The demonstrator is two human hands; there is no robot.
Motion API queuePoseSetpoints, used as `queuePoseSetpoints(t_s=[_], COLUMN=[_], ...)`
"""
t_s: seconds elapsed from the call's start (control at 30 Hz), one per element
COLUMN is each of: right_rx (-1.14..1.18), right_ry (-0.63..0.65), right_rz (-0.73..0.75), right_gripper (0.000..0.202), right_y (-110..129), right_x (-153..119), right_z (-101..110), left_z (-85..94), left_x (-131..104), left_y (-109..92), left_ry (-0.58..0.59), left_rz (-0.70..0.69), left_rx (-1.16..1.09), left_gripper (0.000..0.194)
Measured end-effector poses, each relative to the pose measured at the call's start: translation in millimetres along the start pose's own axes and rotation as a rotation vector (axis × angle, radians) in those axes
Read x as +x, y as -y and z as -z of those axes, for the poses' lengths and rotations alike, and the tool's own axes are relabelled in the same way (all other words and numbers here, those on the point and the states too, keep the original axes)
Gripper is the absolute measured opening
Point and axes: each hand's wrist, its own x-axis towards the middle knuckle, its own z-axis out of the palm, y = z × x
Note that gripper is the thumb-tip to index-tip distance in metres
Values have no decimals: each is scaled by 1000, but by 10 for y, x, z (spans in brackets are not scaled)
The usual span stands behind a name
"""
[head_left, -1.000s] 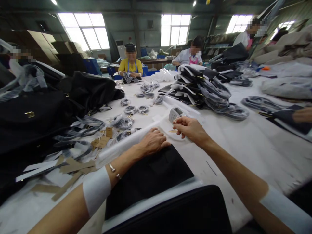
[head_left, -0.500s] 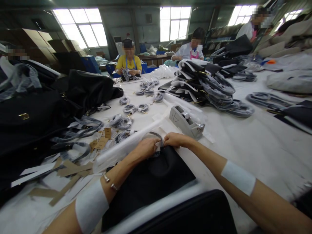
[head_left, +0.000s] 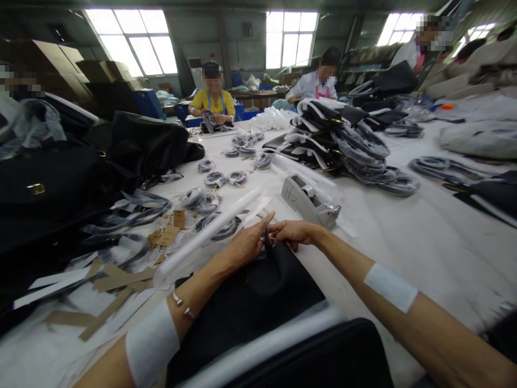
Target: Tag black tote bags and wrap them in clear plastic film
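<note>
A black bag (head_left: 242, 307) lies in front of me on the table. From its far edge a short dark strap (head_left: 267, 238) stands up between my two hands. My left hand (head_left: 248, 242) closes on the strap from the left, one digit pointing up past it; its other fingers are partly hidden. On the other side my right hand (head_left: 291, 233) pinches the same strap with bent fingers. Clear plastic sheeting (head_left: 210, 231) lies rolled just beyond my left hand. A grey tape dispenser (head_left: 309, 202) marked "H7" sits beyond my right hand.
Coiled wrapped straps (head_left: 215, 180) spread across the middle of the table. Paper strips (head_left: 121, 280) and brown tags (head_left: 169, 235) litter the left, beside large black bags (head_left: 48, 194). A stack of black bags (head_left: 335, 134) stands at the back right. Co-workers sit across the table.
My left hand has turned, raising one digit. The pale-wrapped loop between my hands now shows as a narrow upright strap. My right hand's fingers have shifted closer round it.
</note>
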Motion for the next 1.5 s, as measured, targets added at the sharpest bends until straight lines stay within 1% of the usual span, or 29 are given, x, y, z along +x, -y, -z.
queuePoseSetpoints(t_s=[0.07,0.13,0.23,0.27,0.33,0.43,0.5,0.57,0.63,0.73,0.77,0.8,0.87,0.93,0.97,1.0,1.07,1.13,1.23,1.27,1.33,1.4,1.47,1.5], right_rx=[52,51,-86,-165,-425,-840,-998,-1083,-1129,-1133,-1134,-1125,-1047,-874,-785,-719,-668,-588,-345,-305,-338,-446,-505,-490], right_ry=[2,-37,-212,-286,-420,-537,-555,-537,-515,-523,-535,-553,-581,-589,-590,-593,-611,-605,-527,-500,-440,-389,-357,-347], right_rz=[-3,2,19,32,75,131,136,119,99,82,80,82,85,77,75,78,95,84,18,5,21,98,198,230], right_gripper=[30,26,30,33,38,31,26,23,24,27,28,28,34,41,41,39,30,24,26,29,37,45,46,44], right_y=[2,13,68,99,172,278,324,345,343,324,319,318,328,352,367,383,411,424,402,381,322,255,202,187], right_x=[-6,-18,-48,-63,-104,-188,-251,-313,-370,-446,-468,-489,-525,-552,-559,-562,-556,-541,-521,-517,-512,-510,-520,-531], right_z=[-4,-17,-39,-43,-46,-58,-86,-124,-156,-178,-183,-191,-221,-269,-294,-316,-341,-331,-255,-221,-152,-90,-38,-14], left_z=[-22,-35,-10,10,55,113,137,157,182,232,249,263,278,273,266,256,237,221,197,189,175,168,173,177], left_x=[5,4,-8,-14,-26,-43,-49,-49,-41,-21,-16,-11,-10,-18,-24,-29,-38,-41,-37,-35,-31,-32,-37,-40], left_y=[10,10,-15,-30,-64,-128,-177,-225,-255,-248,-232,-211,-166,-131,-121,-117,-122,-134,-138,-134,-120,-105,-92,-87], left_ry=[5,3,-15,-23,-24,4,14,11,-35,-117,-124,-115,-97,-96,-107,-122,-150,-173,-179,-179,-182,-187,-191,-192], left_rz=[40,85,142,161,197,219,229,244,270,309,324,336,365,375,385,400,436,469,493,504,524,540,548,550], left_rx=[157,263,295,280,235,188,177,180,101,-119,-189,-241,-343,-441,-527,-629,-828,-965,-1019,-1030,-1042,-1064,-1093,-1109], left_gripper=[73,65,57,54,47,31,25,26,24,11,7,6,12,20,23,26,32,35,38,38,39,40,41,41])
